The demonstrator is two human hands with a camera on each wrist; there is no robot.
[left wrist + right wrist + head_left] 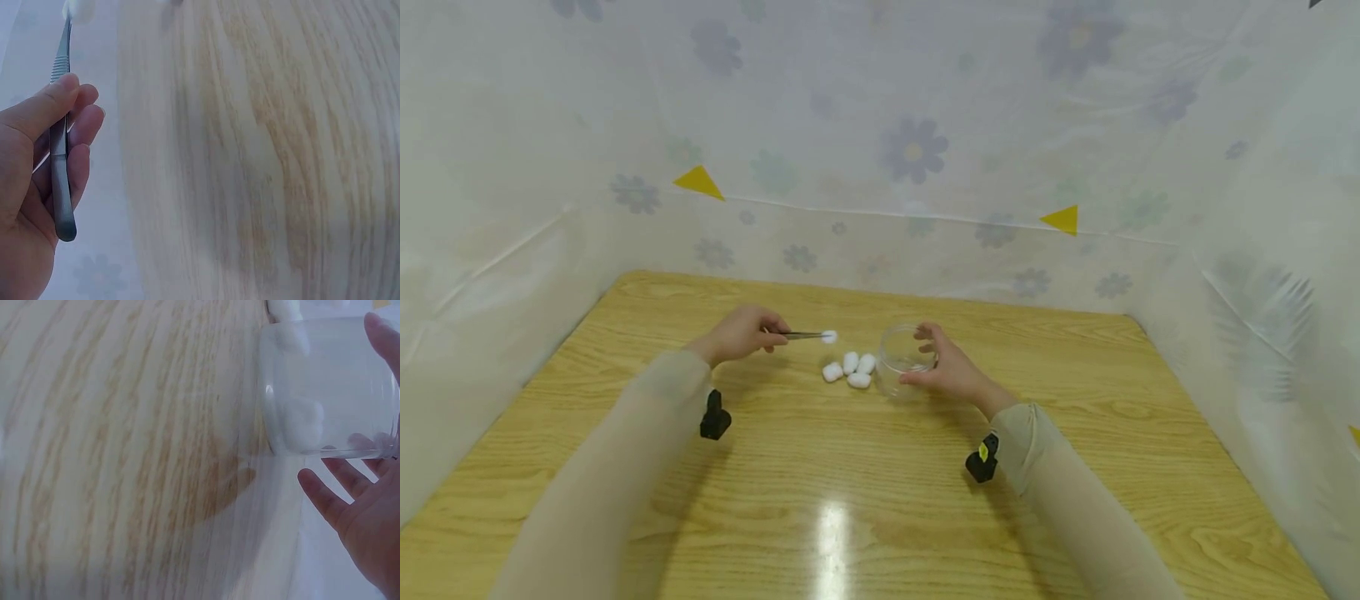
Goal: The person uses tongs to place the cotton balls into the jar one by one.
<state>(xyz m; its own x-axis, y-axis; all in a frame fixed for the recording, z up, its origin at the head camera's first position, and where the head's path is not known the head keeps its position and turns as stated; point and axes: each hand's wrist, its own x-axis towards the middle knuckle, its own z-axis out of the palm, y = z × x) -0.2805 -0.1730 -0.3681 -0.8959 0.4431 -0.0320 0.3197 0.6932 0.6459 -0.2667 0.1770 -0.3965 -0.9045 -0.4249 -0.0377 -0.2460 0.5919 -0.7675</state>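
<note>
— what step are you on?
— as i read it, holding one white ball up in the tweezers, just beside the jar. my left hand is closed, thumb and fingers pinching the tweezers partway along.
— and the other?
— my right hand curves partway round the jar, on the side toward the right edge of the table. i can't tell whether the jar's base touches the wood.
— what does the next move call for?
— i'd say an even squeeze, since a loose one could drop the ball, and a jar mouth kept steady.
— where is the ball?
— above the table, nearer its far edge than its near one, roughly midway between left and right edges. four loose balls lie bunched a little nearer me, next to the jar.
— how does it look?
— white, rounded, soft-looking, like cotton. the jar is clear and wide-mouthed; a pale shape shows through its wall, inside or behind, i can't tell.
</note>
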